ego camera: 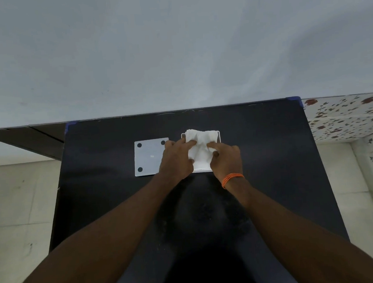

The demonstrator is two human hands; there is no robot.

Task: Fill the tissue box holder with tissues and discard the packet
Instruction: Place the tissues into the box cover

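Near the desk's (269, 135) far edge: left hand (176, 162) and right hand (225, 158) pinching soft, light, easily torn tissues (200, 140) over the holder (219, 136); best gripped at stack sides.

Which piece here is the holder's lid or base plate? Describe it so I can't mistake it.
On the black table, look just left of the two hands working the tissues into the white holder. The flat white square plate lies there, partly under the left hand. Unlike the holder, it is flat and has dark round dots at its corners.
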